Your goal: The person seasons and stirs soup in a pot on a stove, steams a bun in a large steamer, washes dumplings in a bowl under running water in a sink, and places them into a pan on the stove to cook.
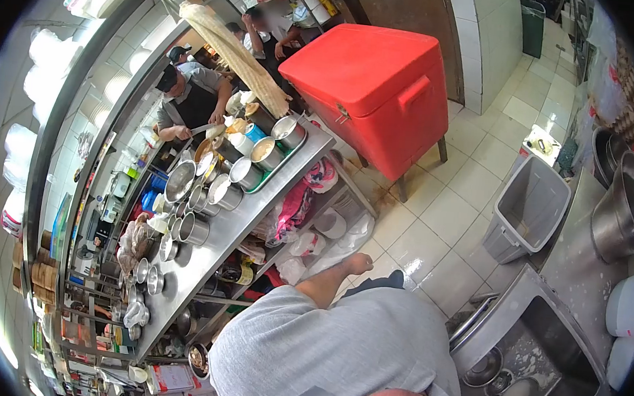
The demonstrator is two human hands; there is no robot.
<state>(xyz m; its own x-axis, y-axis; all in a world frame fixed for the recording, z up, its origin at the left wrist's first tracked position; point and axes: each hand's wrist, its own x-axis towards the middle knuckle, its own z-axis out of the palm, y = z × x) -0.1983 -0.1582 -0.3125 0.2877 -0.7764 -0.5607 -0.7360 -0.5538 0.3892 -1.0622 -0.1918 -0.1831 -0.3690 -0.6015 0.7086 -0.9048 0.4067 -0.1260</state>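
Observation:
My left hand (357, 264) hangs low beside my body, over the tiled floor and close to the open end of the steel table's lower shelf. It appears rounded from above and its fingers are mostly hidden. No object shows in it. My right hand is out of view. Nearest to the left hand, clear plastic wrapping (355, 238) and a white container (330, 223) lie on the lower shelf. A pink and black cloth bundle (297, 208) rests there too.
The steel table (212, 253) carries several metal pots (226, 192). A red cooler (374, 83) stands ahead on legs. To the right are a grey bin (529, 203) and a sink (546, 320) holding dishes. Across the table, a person (191, 95) holds a knife; others stand behind.

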